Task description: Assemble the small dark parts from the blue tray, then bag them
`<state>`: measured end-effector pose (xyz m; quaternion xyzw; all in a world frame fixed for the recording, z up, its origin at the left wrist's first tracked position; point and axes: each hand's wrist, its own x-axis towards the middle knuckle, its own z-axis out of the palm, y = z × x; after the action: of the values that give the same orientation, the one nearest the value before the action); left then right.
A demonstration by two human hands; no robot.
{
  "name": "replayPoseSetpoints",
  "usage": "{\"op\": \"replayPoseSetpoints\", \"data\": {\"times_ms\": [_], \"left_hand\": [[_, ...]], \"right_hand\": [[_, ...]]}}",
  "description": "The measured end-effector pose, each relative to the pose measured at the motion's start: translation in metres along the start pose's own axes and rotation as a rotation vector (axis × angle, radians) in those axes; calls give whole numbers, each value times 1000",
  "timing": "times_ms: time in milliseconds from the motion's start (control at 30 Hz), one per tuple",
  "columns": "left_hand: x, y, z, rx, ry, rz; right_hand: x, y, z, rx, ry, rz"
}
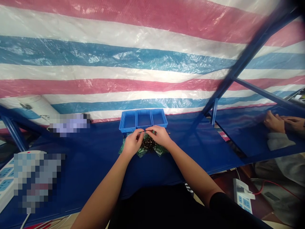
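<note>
My left hand (132, 142) and my right hand (159, 135) meet over a small heap on the blue table, with their fingertips almost touching. Both are closed in a pinch; whatever sits between the fingers is too small to make out. Below them lies a tangle of small black and gold-coloured parts (149, 145). Around it are flat green pieces (142, 152) with pale markings, which look like circuit boards or packets. My hands partly hide the heap. Just beyond stand three joined blue bins (128, 129), side by side.
A striped plastic sheet (143, 58) hangs behind the blue table (100, 165). A white power strip (8, 178) lies at the left, near blurred-out items. Blue metal frame bars (234, 71) rise at the right, where another person's hands (275, 122) show. Another power strip (243, 198) sits lower right.
</note>
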<state>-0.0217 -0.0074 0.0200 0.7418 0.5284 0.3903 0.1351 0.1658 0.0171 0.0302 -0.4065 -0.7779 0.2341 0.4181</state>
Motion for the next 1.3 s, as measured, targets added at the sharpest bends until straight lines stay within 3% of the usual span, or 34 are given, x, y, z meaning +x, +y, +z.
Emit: {"op": "replayPoseSetpoints", "data": {"times_ms": [1300], "left_hand": [[-1,5,-3,-9,15,-70]], "right_hand": [[-1,1,3,53,96,-16]]}}
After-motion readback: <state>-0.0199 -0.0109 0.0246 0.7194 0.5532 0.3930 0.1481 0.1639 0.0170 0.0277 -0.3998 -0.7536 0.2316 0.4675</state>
